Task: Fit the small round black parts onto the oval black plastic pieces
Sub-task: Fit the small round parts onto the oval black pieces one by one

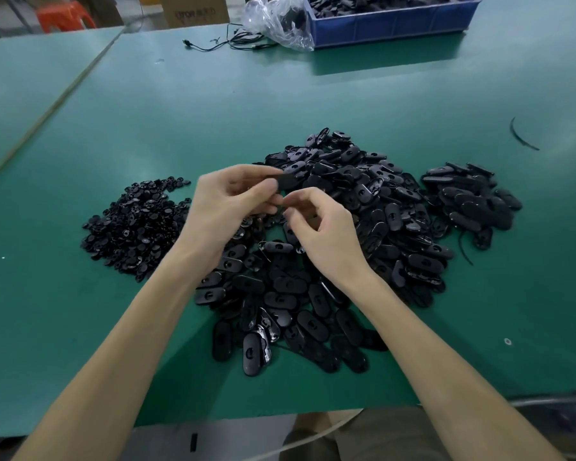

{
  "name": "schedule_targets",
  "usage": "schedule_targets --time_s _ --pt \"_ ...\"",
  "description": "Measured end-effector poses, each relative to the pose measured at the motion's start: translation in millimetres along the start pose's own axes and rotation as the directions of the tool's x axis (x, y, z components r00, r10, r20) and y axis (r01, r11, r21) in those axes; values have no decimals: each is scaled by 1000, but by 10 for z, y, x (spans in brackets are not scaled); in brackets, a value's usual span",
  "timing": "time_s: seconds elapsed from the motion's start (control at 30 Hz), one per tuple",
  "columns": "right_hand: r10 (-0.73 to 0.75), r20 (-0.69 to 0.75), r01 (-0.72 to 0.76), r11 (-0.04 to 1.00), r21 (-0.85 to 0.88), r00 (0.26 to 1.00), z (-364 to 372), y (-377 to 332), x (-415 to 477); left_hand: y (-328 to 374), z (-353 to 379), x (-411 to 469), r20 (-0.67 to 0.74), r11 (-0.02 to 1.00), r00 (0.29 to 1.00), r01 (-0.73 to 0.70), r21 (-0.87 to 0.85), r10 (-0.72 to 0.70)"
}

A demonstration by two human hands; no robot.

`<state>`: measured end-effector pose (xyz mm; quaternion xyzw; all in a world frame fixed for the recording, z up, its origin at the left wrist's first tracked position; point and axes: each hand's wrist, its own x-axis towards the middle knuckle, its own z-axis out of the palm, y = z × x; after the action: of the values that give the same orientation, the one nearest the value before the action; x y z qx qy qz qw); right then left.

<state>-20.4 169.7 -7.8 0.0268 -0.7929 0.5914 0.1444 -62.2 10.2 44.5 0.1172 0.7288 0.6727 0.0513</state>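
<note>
The green table [147,128] fills a workshop view. At 1 o'clock a blue bin [396,28] of dark parts stands beside a clear bag [280,24]. A box [193,10] and an orange stool [64,16] sit past the far edge at 11 o'clock.

The stock looks laid out for reach. The round parts [137,224] are heaped at 9 o'clock, just outside the left hand [226,207]. The ovals [363,211] form the big middle heap, under and beyond both hands. A small heap [473,197] lies apart at 3 o'clock, possibly finished pieces, though I cannot tell.

The left hand is raised over the ovals, its thumb and fingers curled to pinch one oval [288,180] by an end. The rest of it juts toward 1 o'clock, which leaves its face free. The right hand [326,237] meets it from 4 o'clock, thumb and forefinger closed on something small and dark. This is probably a round part [279,202], but the fingertips mostly hide it.

The ovals are flat, matte black and round-ended, many with a central hole or recess. The round parts are small, slightly glossy discs, too small to show detail.
</note>
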Motion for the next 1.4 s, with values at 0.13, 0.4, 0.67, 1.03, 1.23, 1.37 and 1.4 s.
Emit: schedule_targets --time_s 0.13,0.4,0.67,1.03,1.23,1.37,1.4 --pt "-36 51 45 982 -186 998 51 14 -1 350 495 127 194 996 980 -59 68 45" --pt "-186 78 198 958 -208 979 51 128 -30 381 1805 400 480 984 860 169 56 -175" --pt "-221 -16 209 941 -267 975 163 167 5 175 2175 512 389 961 885 276 8 -257" --pt "-103 217 162 948 -274 971 -7 134 -67 395 1586 416 388 984 919 125 -126 -67" --pt "-59 155 135 826 -548 986 82 88 7 390 761 367 209 970 977 13 -244 40" --pt "-102 160 172 838 -518 982 62 107 -9 95 194 331 -44 997 999 29 -68 -32" --pt "-107 148 168 842 -513 983 62 111 -10 4 73 312 -107 999 993 43 -21 -45"
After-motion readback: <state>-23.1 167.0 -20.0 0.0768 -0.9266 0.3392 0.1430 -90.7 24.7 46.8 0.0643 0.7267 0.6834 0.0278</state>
